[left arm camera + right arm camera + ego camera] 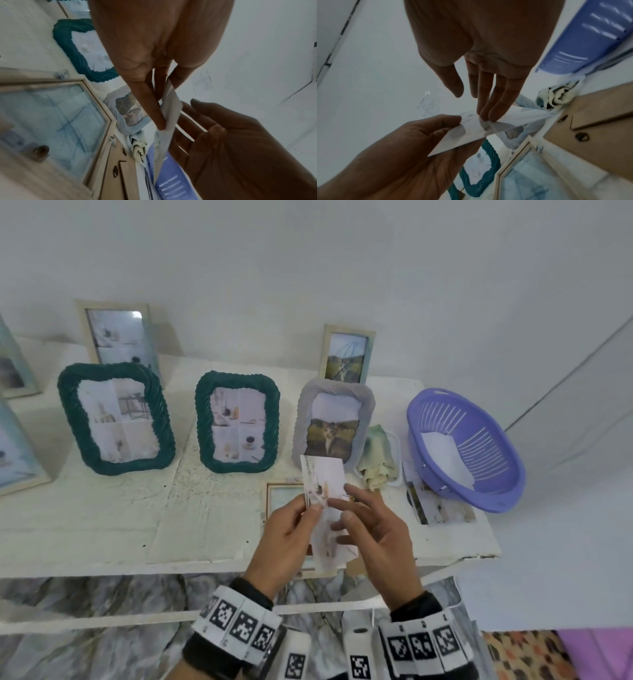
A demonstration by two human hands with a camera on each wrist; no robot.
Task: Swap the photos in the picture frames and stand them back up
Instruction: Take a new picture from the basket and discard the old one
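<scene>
Step in hand: while the pale wooden frame (274, 498) lies glass-down and opened on the white surface (137, 525), I am sorting two loose photo prints (323, 484) above it, so I judge the swap to be at its middle, with the prints out and none reloaded.
Left hand: my left hand (291, 532) pinches the prints between thumb and fingers.
Right hand: my right hand (373, 529) has straight fingers pressed flat on the prints, spreading one from the other; it grips nothing.
Where the prints are: held in the air just over the opened frame, in front of the grey ribbed frame (334, 422).
Long axis: the upper print stands upright and runs away from me, its far end tipped a little left; the lower print (330, 546) runs toward me, crossing it at a slight angle.
Backing: the brown backing board (594, 121) lies beside the frame.
Next move: I judge it calls for parting the prints, then laying one into the opening, edges squared.
Other frames: two teal woven frames (116, 419) stand upright to the left.
</scene>
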